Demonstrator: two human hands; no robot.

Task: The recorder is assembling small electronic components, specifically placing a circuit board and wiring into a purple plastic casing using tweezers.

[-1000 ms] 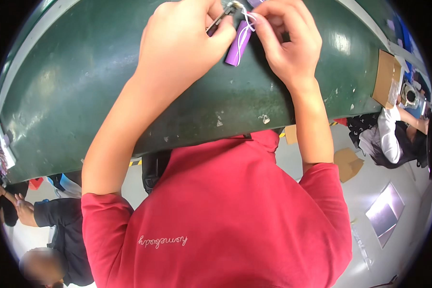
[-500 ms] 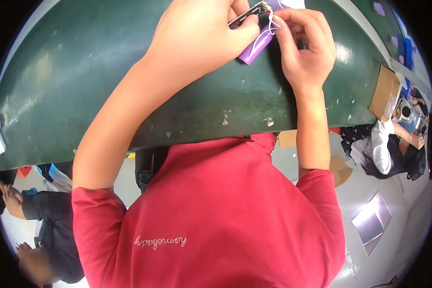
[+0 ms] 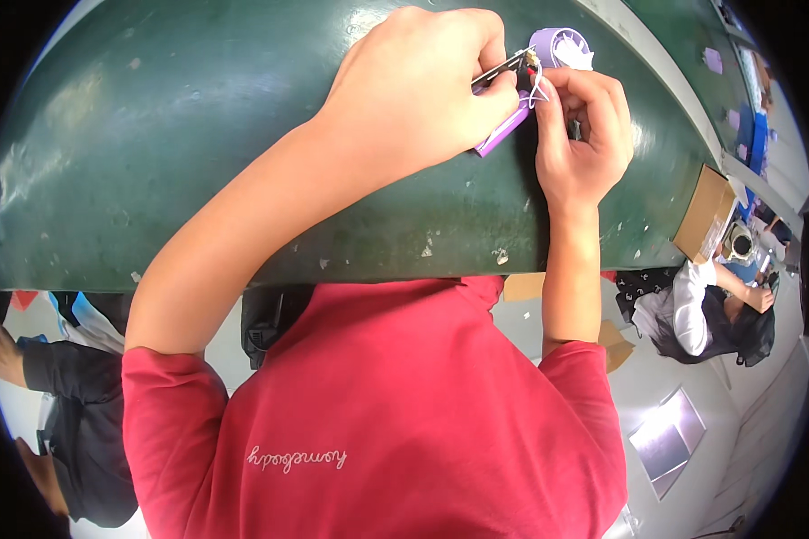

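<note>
Near the upper right of centre in the frame, loose wires marked the work as part-way

We saw both hands meet there over the green worktop. The left hand was closed, its thumb and fingers gripping a thin dark strip that slanted up to the right. The right hand had thumb and forefinger brought together at thin white wires; we took this for a pinch, though the fingers partly hid the contact.

Just below the strip we found a purple cylinder, tilted and partly covered by the left thumb; we could not tell whether it touched the strip. Just above the right hand's fingers sat a lilac ring-shaped piece with white parts inside, held by neither hand.

As for progress, we judged the work to be under way but unfinished. Strip, wires and cylinder stood gathered in one cluster, and the wires seemed to reach the strip's upper end. Whether they were fastened there, we could not make out. They stood out in an open loop and we saw no casing around the cluster, so we reckoned that some handling of the wires, at least, was left.
</note>
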